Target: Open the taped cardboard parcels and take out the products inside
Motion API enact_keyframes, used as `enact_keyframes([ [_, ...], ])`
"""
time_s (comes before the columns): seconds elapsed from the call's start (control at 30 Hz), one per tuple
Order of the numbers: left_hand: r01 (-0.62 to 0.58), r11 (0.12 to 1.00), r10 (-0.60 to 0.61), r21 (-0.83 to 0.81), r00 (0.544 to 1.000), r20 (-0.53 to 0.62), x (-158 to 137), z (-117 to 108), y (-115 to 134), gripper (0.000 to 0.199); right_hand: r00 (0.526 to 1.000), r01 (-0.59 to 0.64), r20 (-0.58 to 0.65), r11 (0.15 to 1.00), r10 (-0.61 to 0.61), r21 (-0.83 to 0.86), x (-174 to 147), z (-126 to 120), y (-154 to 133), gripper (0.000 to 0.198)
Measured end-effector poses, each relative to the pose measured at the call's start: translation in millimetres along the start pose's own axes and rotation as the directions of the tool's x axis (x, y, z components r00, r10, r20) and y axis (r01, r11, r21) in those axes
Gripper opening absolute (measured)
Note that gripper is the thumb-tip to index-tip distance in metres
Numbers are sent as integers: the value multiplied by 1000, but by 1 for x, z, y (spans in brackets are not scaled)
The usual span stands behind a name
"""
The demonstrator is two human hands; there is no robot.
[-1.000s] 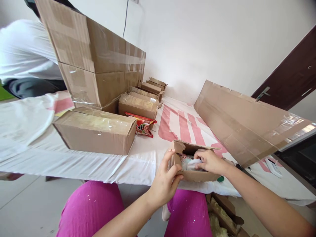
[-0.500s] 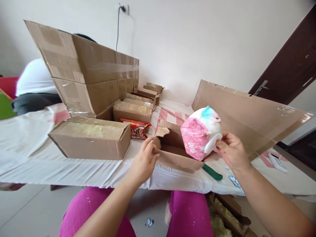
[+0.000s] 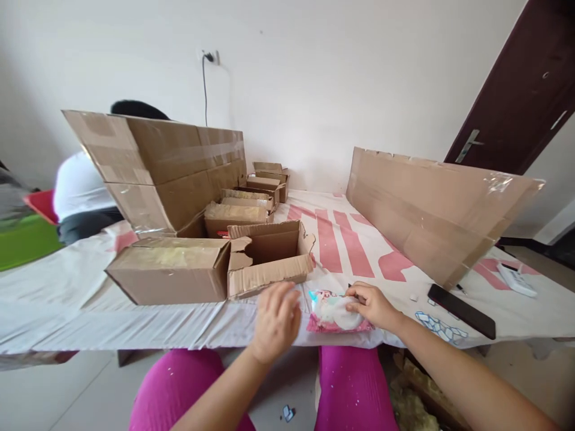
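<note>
A soft pink-and-white packet (image 3: 335,323) with a blue corner lies at the table's front edge. My right hand (image 3: 366,304) pinches a white, rounded part on top of it. To the left, my left hand (image 3: 277,317) is raised in front of the open cardboard box (image 3: 269,277), its fingers loosely bent, apart and slightly blurred, holding nothing. That box has torn flaps, and no contents show inside. Against its left side stands a closed, taped cardboard box (image 3: 168,278). Just a sliver of a red packet (image 3: 223,234) shows behind them.
Several small boxes (image 3: 238,212) line up toward the wall beside a tall cardboard partition (image 3: 179,149). Another cardboard panel (image 3: 431,209) stands at right. A black phone (image 3: 462,311) and a white device (image 3: 516,280) lie on the right. A person (image 3: 83,191) sits behind the partition.
The pink-and-white packet has come down from above the open box to the table's front edge. The open box has shifted left against the closed one, covering most of the red packet.
</note>
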State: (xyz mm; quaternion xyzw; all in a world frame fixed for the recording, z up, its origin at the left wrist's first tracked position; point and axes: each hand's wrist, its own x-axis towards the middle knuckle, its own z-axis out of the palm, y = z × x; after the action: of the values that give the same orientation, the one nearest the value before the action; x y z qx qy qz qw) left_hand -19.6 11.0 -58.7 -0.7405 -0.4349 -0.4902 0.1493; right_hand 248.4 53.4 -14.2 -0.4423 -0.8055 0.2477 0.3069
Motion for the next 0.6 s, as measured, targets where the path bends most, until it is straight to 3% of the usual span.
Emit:
enact_keyframes([
  [0.07,143,981,-114,-131,972,204,-14,20,21,39,998,30,-62,999,-30,-12,-3,11,8,19],
  [0.13,343,921,-268,-186,902,339,-24,39,30,46,986,46,-161,998,-52,-40,-10,17,16,29],
  [0.23,524,823,-389,-218,801,455,-30,57,28,43,937,-19,-348,996,-11,-82,-31,24,35,41],
  [0.3,563,793,-410,-233,777,478,-31,61,25,42,890,-125,-448,991,89,-52,-47,30,49,43],
  [0.37,589,774,-430,-234,759,489,-30,61,25,44,883,-205,-431,979,183,-4,-63,37,59,46],
  [0.47,651,736,-489,-187,701,519,-21,60,33,47,922,-224,-319,974,220,27,-74,47,61,48],
  [0.6,719,691,-583,-79,618,527,16,75,44,43,908,-268,-340,963,246,-17,-49,42,54,50],
])
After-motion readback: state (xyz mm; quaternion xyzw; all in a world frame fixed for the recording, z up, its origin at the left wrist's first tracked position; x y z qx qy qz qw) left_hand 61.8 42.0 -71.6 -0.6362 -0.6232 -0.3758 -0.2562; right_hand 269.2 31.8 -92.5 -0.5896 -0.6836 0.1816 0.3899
